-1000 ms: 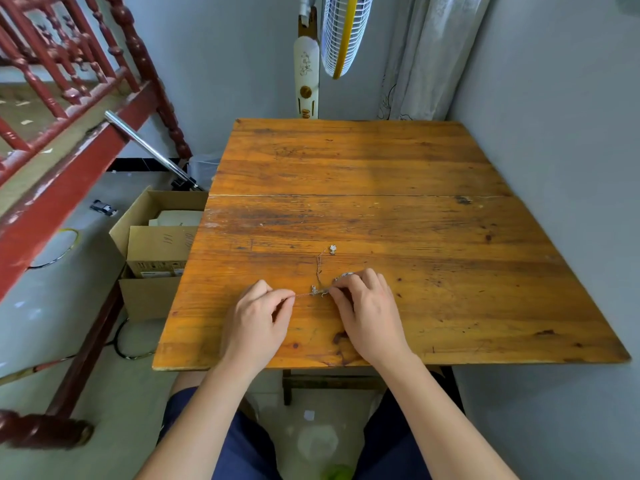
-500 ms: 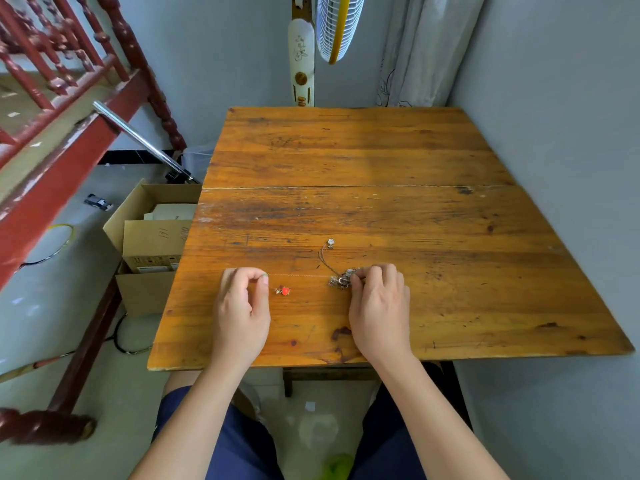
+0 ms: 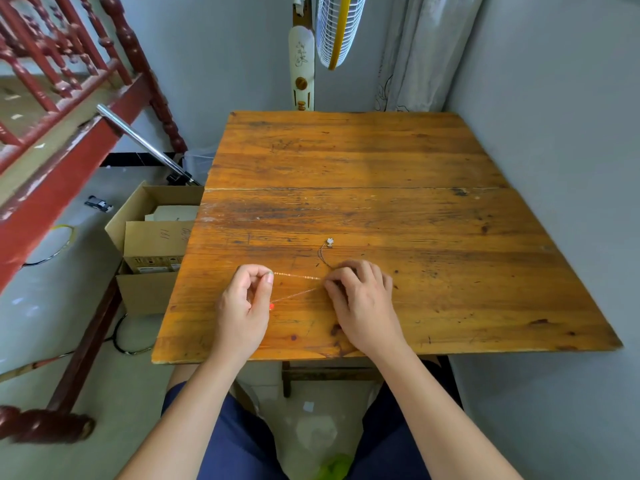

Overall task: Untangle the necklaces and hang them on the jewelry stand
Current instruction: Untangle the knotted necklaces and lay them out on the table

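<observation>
left hand (image 3: 242,308), right hand (image 3: 363,303), seemingly taut necklace (image 3: 298,276) between them

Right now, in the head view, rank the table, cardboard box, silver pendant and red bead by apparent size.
1. table
2. cardboard box
3. silver pendant and red bead: both tiny, too alike to rank.

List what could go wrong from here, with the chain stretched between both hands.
1. The light chain runs taut from the left hand to the right hand; more pull may tighten the tangle or snap it.
2. Where the strands meet is hidden under the right hand, so they can't be checked.
3. The silver pendant lies loose on the table; it may drag.
</observation>
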Demonstrator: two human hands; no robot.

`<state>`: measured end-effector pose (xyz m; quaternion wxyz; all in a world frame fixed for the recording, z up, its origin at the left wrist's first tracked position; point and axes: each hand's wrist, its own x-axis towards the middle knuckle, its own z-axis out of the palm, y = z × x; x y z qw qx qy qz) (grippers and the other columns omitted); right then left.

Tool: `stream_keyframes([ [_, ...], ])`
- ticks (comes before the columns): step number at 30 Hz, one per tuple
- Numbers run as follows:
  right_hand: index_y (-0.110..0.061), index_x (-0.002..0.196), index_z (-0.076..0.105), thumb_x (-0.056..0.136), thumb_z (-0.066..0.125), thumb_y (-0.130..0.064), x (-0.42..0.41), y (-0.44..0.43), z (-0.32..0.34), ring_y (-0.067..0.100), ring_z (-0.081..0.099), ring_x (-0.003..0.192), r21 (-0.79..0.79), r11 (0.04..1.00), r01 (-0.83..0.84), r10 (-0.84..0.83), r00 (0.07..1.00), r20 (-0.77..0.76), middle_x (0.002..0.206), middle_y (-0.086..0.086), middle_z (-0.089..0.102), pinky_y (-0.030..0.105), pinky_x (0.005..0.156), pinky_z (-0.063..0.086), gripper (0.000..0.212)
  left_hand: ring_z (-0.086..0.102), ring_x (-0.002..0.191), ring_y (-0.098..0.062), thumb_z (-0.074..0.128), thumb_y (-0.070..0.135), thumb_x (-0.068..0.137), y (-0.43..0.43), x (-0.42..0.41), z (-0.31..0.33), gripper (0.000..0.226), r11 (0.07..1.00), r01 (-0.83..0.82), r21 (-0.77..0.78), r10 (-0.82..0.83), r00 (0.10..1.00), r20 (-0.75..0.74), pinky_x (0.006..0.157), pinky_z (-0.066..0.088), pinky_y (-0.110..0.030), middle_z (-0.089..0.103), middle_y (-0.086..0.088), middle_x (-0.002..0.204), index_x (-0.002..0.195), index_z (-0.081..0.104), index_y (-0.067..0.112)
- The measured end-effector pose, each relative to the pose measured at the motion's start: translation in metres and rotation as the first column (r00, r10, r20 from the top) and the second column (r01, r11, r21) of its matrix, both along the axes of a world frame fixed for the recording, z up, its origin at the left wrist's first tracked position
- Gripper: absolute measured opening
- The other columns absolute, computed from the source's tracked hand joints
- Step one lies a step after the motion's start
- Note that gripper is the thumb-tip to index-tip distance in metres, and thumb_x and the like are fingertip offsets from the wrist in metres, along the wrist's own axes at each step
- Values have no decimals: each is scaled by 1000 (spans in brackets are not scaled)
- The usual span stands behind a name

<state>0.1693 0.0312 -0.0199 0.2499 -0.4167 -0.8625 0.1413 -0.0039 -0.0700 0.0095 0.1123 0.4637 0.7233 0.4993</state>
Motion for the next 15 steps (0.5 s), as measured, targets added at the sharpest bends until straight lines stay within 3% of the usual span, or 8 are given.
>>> stream_keyframes([
  [5,-21,99,53,107,45,-30,2,-2,6,12,47,92,-146,989,33,-66,971,-230,97,-9,50,37,87,43,14,50,56,-17,55,25,98,0,0,-2,6,1000,-4,-27,3,999,-33,49,41,-35,54,-1,61,95,60,23],
  [8,-21,88,50,108,40,-31,4,-2,11,10,48,85,-303,953,18,-128,930,-346,87,-11,51,39,89,42,24,55,56,-23,61,30,94,-1,2,-1,6,998,-51,-41,50,998,-36,49,47,-43,61,-8,63,91,63,25],
  [10,-14,83,53,108,34,-37,6,2,11,13,52,80,-372,928,-2,-164,896,-413,80,-4,56,41,85,44,39,61,64,-15,64,32,92,-2,3,2,8,995,-83,-50,81,996,-32,56,52,-36,66,2,70,91,66,24],
  [12,-9,75,54,107,31,-42,8,4,13,15,52,71,-393,919,-33,-166,872,-461,71,2,55,37,74,43,51,63,77,4,66,33,90,-1,2,6,14,991,-132,-37,133,991,3,61,50,-10,66,17,79,93,69,20],
  [13,-11,68,53,108,33,-42,8,5,14,12,49,64,-407,912,-58,-164,856,-489,65,-1,53,36,68,41,54,61,80,11,67,34,89,0,2,8,16,986,-162,-32,163,986,31,64,45,-4,65,21,82,93,70,19],
  [15,-26,52,42,108,37,-39,9,4,19,7,41,53,-447,888,-107,-173,823,-541,52,-9,44,37,60,39,57,60,77,12,69,37,87,1,1,10,16,976,-218,-26,219,972,82,62,46,-8,65,19,80,91,69,21],
])
